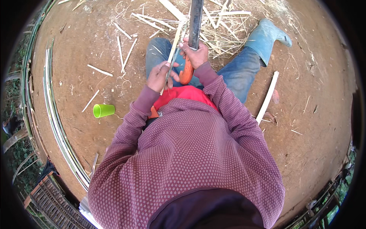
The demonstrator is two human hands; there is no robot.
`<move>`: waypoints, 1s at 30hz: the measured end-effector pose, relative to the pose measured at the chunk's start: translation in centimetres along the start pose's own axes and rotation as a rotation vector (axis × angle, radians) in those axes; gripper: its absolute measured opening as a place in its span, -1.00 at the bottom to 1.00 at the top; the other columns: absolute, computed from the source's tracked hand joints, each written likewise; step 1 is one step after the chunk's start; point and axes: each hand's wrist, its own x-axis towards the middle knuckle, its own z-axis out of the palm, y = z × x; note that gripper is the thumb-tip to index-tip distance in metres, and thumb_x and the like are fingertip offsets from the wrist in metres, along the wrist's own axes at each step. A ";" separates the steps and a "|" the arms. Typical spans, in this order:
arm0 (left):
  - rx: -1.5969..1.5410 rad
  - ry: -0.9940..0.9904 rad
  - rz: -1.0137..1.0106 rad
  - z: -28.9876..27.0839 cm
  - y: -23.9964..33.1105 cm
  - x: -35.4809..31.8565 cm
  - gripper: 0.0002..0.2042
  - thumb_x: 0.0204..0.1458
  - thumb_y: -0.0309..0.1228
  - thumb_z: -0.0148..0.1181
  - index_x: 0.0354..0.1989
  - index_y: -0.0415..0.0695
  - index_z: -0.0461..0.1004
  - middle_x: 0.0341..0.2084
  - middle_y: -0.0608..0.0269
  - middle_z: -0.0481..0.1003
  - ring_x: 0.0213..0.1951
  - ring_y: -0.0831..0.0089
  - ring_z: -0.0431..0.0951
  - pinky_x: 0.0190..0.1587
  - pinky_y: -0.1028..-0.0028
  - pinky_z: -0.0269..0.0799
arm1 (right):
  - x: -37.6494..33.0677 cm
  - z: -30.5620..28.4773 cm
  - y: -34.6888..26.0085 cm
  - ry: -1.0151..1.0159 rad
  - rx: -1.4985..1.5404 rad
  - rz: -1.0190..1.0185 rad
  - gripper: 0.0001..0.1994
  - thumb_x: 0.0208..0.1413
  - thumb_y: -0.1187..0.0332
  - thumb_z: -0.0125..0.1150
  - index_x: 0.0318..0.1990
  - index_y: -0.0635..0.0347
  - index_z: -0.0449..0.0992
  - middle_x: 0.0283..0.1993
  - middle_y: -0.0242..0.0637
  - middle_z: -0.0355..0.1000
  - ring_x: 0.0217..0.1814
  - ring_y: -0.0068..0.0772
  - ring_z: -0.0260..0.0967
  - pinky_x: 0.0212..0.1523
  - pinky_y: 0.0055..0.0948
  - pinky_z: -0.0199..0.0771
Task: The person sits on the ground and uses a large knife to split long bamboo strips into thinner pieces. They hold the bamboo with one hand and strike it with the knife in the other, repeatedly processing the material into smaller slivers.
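My left hand [159, 76] is closed around the lower part of a thin, pale bamboo strip [175, 42], just above my lap. The strip slants up and away from me, with a darker green-grey edge along it. My right hand [196, 54] grips a machete where its dark blade [196, 21] meets the orange handle [187, 73]. The blade points away from me, and the handle end hangs over the red cloth [183, 93] on my lap. Strip and blade lie close together near my right fingers; whether they touch there I cannot tell.
Shavings and split strips [225, 36] lie heaped beyond my legs. A green cup [103, 110] rests on its side at left, near long bamboo lengths [57, 114]. My blue boot [267, 38] stretches out at right, with a flat pale slat [268, 97] on the dirt nearer me.
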 end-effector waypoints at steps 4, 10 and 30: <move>-0.044 -0.065 0.004 -0.1 -0.7 0.1 -0.64 0.21 -0.22 -0.29 -0.09 -0.24 0.34 -0.64 0.24 0.45 -0.79 0.62 0.31 -0.73 0.66 0.18 | -0.1 -0.5 0.4 0.006 0.139 0.098 -0.70 -0.09 0.44 0.31 -0.20 0.36 0.41 -0.40 -0.25 0.45 -0.48 -0.49 0.44 -0.55 -0.51 0.50; 0.031 -0.116 -0.001 -0.5 -1.4 1.4 -0.64 0.21 -0.20 -0.26 -0.11 -0.23 0.36 -0.59 0.22 0.49 -0.69 0.62 0.39 -0.62 0.66 0.28 | -0.1 -1.7 0.5 0.094 0.231 0.140 -0.77 -0.09 0.49 0.30 -0.26 0.35 0.42 -0.40 -0.22 0.46 -0.49 -0.43 0.44 -0.51 -0.47 0.51; -0.023 -0.328 -0.069 2.4 -2.5 3.6 -0.71 0.20 -0.18 -0.18 -0.32 -0.15 0.36 -0.67 0.44 0.25 -0.68 0.69 0.21 -0.63 0.67 0.17 | 0.3 -5.8 -2.3 0.273 0.087 -0.082 -0.84 -0.01 0.44 0.23 -0.30 0.34 0.47 -0.44 -0.24 0.48 -0.52 -0.52 0.41 -0.54 -0.51 0.45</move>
